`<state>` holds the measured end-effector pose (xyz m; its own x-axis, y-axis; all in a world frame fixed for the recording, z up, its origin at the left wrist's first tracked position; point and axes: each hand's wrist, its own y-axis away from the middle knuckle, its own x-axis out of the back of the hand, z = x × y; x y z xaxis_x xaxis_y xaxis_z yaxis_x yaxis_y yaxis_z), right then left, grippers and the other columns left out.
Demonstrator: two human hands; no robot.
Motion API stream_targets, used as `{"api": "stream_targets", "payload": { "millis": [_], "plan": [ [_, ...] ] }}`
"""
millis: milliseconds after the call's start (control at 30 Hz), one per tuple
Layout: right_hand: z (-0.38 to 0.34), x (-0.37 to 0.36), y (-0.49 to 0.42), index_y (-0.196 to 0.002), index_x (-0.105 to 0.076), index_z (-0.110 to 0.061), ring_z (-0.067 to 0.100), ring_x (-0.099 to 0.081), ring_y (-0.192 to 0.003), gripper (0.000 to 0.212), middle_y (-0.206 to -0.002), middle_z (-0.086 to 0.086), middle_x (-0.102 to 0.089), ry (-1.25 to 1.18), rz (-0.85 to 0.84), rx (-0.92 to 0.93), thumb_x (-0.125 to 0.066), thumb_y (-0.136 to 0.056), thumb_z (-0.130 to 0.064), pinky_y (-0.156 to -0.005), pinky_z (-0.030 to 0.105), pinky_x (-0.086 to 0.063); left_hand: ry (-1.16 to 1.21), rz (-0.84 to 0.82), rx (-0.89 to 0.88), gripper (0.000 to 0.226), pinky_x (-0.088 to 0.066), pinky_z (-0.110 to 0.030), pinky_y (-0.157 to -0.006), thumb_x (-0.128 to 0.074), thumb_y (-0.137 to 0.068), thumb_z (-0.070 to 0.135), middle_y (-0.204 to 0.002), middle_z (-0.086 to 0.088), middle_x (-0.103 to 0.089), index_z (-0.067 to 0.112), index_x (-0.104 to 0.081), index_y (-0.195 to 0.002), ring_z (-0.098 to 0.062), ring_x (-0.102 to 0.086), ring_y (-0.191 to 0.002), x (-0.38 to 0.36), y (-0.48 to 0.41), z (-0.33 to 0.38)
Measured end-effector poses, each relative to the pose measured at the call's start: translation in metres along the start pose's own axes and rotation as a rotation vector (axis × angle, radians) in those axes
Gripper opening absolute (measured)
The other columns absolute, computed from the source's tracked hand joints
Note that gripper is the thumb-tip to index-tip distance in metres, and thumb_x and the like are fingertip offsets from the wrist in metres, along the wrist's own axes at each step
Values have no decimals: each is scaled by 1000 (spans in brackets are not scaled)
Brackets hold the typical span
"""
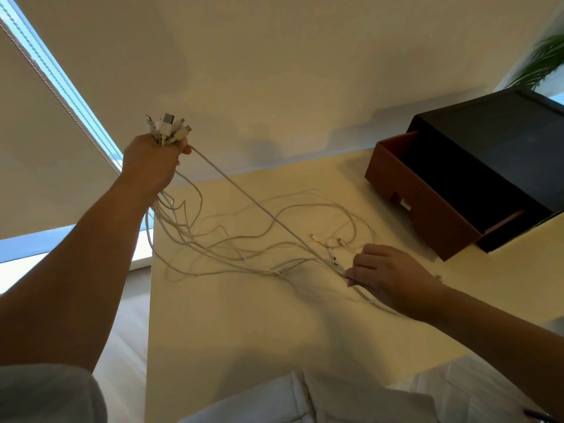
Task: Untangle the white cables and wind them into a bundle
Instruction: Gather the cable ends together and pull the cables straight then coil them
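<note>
As cables (264, 209) hang loose and tangled, table (244, 325) gives wide flat room; left edge sits right under loops, box (427, 215) blocks far right corner. Cables light, soft, floppy, likely snag; run from raised fist down across table. Left hand (149, 166) grips bunch just under plugs (171, 126). Right hand (387, 276) pinches strands on table. Best hold: near plugs.

Cream table (244, 331) against a pale wall (274, 56), blind-covered window (45, 148) at left.
</note>
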<state>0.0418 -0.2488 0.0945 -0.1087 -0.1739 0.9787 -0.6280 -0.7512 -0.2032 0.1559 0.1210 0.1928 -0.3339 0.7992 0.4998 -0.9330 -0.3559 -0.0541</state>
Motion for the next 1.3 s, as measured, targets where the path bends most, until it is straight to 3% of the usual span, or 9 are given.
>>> {"api": "stream_targets", "payload": {
  "millis": [133, 267, 367, 567, 667, 767, 900, 1100, 1300],
  "plan": [
    [-11, -6, -6, -87, -69, -24, 16, -58, -81, 27, -87, -8, -65, 52, -45, 27, -42, -88, -21, -65, 31, -52, -43, 27, -15, 21, -34, -10, -50, -56, -94, 34, -67, 8, -53, 23, -67, -80, -3, -47, -59, -3, -2, 11],
    [-6, -10, -5, -94, -71, -23, 16, -59, -80, 16, -88, -7, -66, 54, -60, -17, -61, -83, -18, -67, 27, -50, 29, -16, -13, 23, -31, -22, -53, -58, -92, 35, -66, 5, -52, 29, -64, -71, -8, -42, -54, 1, -4, 10],
    [5, -15, 0, -94, -72, -21, 17, -57, -77, 24, -87, -5, -65, 48, -77, -68, -75, -73, -10, -67, 26, -50, 43, -49, -16, 22, -29, -23, -53, -59, -93, 33, -66, 5, -52, 28, -65, -72, -10, -39, -51, 1, -2, 7],
    [35, -21, 1, -98, -72, -26, 16, -51, -79, 33, -87, -6, -60, 106, -147, -283, -72, -74, -3, -65, 29, -47, 191, -211, -37, 13, -27, -19, -45, -59, -93, 35, -84, 4, -70, 28, -70, -92, -6, -31, -48, 4, 5, 11],
    [47, -26, 10, -130, -52, -31, 17, -44, -98, 41, -112, -5, -53, 149, -362, -439, -51, -93, -12, -85, 30, -45, 281, -259, -46, 18, -24, -15, -41, -56, -95, 40, -102, 8, -73, 31, -67, -106, -7, -24, -51, 11, 9, 17],
    [43, -29, 1, -148, -24, -28, 20, -39, -117, 56, -136, -3, -41, 149, -477, -539, -49, -97, -32, -98, 33, -40, 326, -263, -32, 22, -26, -13, -40, -51, -98, 41, -89, 8, -71, 28, -68, -103, -5, -27, -47, 8, 14, 24],
    [19, -18, -41, -146, -29, -31, 21, -34, -127, 58, -139, -4, -39, -155, -313, -555, -55, -94, -36, -106, 35, -33, 416, -287, -2, 28, -24, -15, -39, -49, -98, 40, -50, 10, -43, 20, -68, -90, -2, -31, -42, -6, 30, 29],
    [-53, 5, -113, -124, -61, -21, 13, -52, -107, 31, -116, -2, -58, -549, -13, -287, -60, -93, -26, -92, 23, -40, 611, -289, 44, 36, -19, -17, -37, -46, -100, 38, -43, 8, -30, 14, -56, -75, -5, -24, -40, -18, 56, 44],
    [-87, 2, -146, -139, -45, -25, 7, -56, -84, 52, -105, -9, -57, -748, 55, -357, -62, -91, -32, -73, 20, -46, 712, -243, 35, 36, -21, -17, -37, -47, -99, 38, -43, 8, -30, 15, -52, -73, -5, -23, -40, -11, 71, 57]
  ]
}}
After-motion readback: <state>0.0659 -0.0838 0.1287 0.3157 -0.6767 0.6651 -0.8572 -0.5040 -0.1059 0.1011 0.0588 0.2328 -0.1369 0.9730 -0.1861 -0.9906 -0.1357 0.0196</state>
